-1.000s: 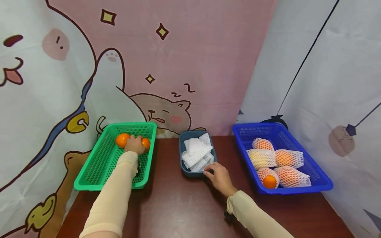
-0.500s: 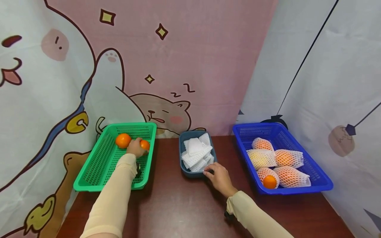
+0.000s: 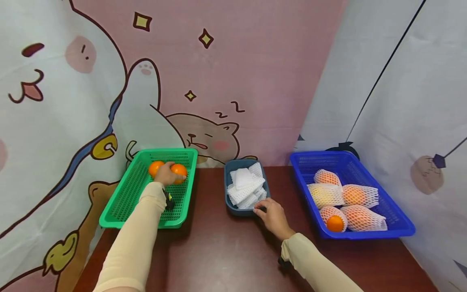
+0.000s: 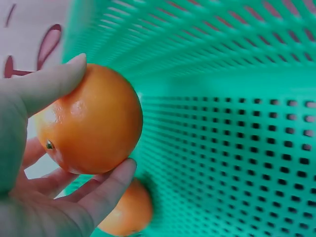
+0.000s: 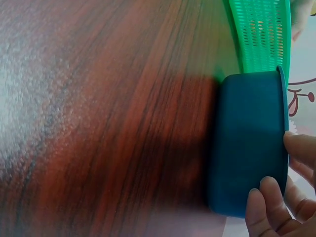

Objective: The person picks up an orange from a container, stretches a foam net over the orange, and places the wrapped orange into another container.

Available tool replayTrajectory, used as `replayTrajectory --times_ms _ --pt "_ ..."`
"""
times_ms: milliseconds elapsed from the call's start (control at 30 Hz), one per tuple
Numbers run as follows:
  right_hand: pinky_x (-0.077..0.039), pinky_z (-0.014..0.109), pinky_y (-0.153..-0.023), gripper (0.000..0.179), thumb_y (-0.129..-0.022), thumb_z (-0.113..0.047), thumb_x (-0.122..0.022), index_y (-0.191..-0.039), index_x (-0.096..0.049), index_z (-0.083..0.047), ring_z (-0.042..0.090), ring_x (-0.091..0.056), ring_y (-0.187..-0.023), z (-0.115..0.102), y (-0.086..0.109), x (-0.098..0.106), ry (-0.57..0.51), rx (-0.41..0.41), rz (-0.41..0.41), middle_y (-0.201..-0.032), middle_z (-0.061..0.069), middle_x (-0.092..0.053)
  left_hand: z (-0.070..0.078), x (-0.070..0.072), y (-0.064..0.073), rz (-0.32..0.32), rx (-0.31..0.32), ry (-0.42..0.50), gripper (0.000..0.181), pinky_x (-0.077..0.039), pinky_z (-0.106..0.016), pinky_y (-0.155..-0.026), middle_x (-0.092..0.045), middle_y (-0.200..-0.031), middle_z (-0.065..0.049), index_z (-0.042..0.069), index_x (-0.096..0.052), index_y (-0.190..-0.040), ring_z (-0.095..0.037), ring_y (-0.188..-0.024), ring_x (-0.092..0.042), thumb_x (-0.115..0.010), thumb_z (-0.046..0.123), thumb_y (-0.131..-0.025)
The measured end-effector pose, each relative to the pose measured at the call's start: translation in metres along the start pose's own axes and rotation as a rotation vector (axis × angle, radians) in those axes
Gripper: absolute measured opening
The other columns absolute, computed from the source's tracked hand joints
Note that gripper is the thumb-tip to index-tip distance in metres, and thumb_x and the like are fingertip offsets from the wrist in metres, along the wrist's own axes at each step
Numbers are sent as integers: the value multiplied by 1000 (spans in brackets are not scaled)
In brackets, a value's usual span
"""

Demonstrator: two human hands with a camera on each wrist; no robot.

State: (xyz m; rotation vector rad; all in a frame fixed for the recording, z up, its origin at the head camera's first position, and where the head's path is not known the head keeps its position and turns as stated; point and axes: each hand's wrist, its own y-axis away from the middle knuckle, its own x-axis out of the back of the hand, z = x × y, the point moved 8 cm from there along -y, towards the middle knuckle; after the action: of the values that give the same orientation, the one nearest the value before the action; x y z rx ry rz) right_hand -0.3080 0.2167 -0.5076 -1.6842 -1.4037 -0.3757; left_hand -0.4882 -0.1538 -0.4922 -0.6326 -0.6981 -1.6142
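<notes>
My left hand is inside the green basket and grips an orange between thumb and fingers. In the left wrist view, a second orange lies lower in the basket, partly behind the fingers. At the near right corner of the small blue-grey bin, my right hand holds the rim, with fingertips against the outer wall. White foam fruit nets lie piled in that bin.
To the right stands a blue basket with several netted fruits, one of them yellowish. All three containers rest on a dark red-brown table. A printed cloth hangs behind.
My left hand now holds the right-hand orange, raised slightly, where before the fingers were reaching around it. The right hand stays at the bin's corner. The head view has shifted slightly.
</notes>
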Motion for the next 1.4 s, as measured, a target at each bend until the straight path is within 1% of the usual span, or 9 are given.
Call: replayTrajectory --times_ms 167,333,467,633,833,967,1100,1233,1400 --pt "-50 42 -73 14 -74 -11 -84 -82 -74 -15 18 -64 -82 2 0 0 -1 -1 -10 -83 -5 -63 23 12 7 -8 -34 36 83 -45 -56 -88 -44 -137 -29 -1 -32 -148 -44 -112 -50 -75 31 -85" --pt "-51 42 -74 13 -75 -12 -84 -83 -74 -16 19 -64 -83 1 1 0 -8 -15 -24 -83 -5 -63 40 20 19 0 -54 143 81 -45 -55 -90 -42 -139 -27 3 -31 -150 -43 -114 -50 -75 27 -86" --pt "-51 42 -74 13 -74 -12 -84 -83 -74 -17 19 -64 -82 0 0 0 -2 -14 -24 -83 -5 -63 44 20 28 5 -39 246 83 -44 -54 -92 -42 -141 -23 7 -31 -150 -40 -116 -49 -78 28 -84" --pt "-51 42 -74 13 -75 -13 -84 -83 -74 -16 19 -64 -83 0 0 0 6 -17 -25 -84 -5 -63 54 15 38 11 -73 330 84 -44 -53 -92 -42 -141 -17 11 -33 -149 -36 -116 -49 -80 31 -82" --pt "-51 42 -75 13 -75 -13 -84 -84 -75 -15 19 -64 -84 1 1 0 -7 -29 -33 -84 -4 -64 75 1 57 -30 -172 408 81 -47 -48 -91 -43 -137 -16 12 -37 -147 -36 -113 -51 -80 29 -81" --pt "-51 42 -75 13 -75 -13 -84 -84 -75 -16 19 -64 -83 0 0 0 -3 -24 -28 -84 -5 -63 90 -12 72 -66 -217 429 76 -49 -45 -86 -46 -131 -14 15 -42 -143 -34 -107 -52 -82 28 -80" --pt "-51 43 -73 13 -74 -13 -84 -82 -74 -17 20 -64 -82 0 0 0 1 -14 -14 -83 -5 -63 105 -28 88 -90 -263 425 71 -49 -42 -82 -50 -127 -12 15 -46 -140 -31 -102 -53 -82 26 -79" --pt "-51 43 -73 14 -73 -13 -85 -82 -74 -16 20 -64 -81 -1 0 -1 -2 1 -10 -82 -5 -63 117 -44 106 -104 -290 439 69 -49 -41 -84 -54 -125 -9 14 -48 -138 -29 -101 -55 -83 21 -78" --pt "-51 43 -73 14 -74 -12 -84 -82 -74 -16 21 -65 -82 -1 1 0 -1 -1 -5 -82 -5 -64 133 -66 128 -160 -338 436 69 -49 -41 -88 -55 -126 -6 16 -50 -135 -26 -103 -56 -85 22 -76"
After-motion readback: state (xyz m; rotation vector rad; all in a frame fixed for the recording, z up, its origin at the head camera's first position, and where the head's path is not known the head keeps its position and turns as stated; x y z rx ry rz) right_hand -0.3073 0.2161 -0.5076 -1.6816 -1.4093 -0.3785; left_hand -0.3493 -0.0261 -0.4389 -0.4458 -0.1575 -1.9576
